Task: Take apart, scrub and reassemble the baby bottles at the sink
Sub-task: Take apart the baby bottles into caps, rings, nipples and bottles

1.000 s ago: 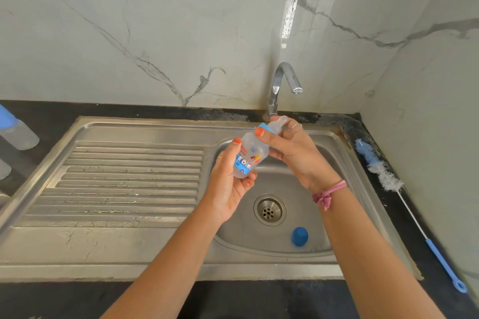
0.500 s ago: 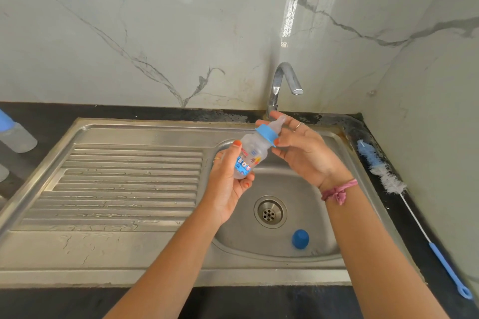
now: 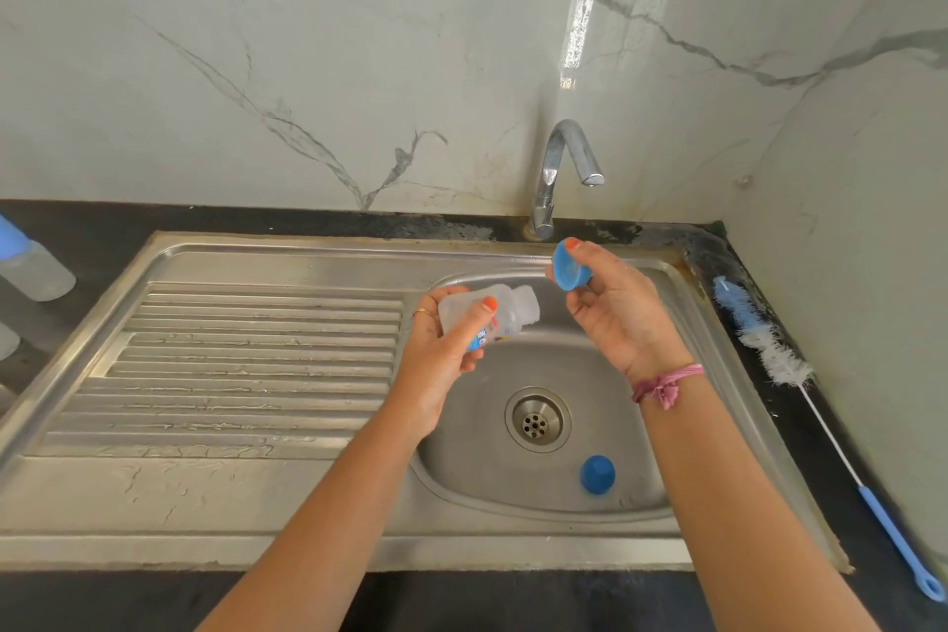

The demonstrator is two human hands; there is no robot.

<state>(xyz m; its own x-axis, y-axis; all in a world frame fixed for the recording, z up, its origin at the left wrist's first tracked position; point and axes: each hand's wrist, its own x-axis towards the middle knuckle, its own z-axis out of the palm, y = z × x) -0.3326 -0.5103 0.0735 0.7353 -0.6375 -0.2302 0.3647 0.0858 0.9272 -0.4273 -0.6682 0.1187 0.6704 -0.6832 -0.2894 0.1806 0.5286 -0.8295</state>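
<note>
My left hand grips a small clear baby bottle with a coloured print, tilted with its bare threaded neck pointing right over the sink basin. My right hand holds the blue screw ring with the teat up and apart from the bottle, to its right. A blue bottle cap lies in the basin near the drain.
A chrome tap stands behind the basin, no water running. A blue-handled bottle brush lies on the black counter at the right. Another bottle with a blue top lies at the far left. The ribbed drainboard spreads left.
The blue ring with the teat has come off the bottle; my right hand has lifted it away to the right. My left hand has tilted the bottle lower.
</note>
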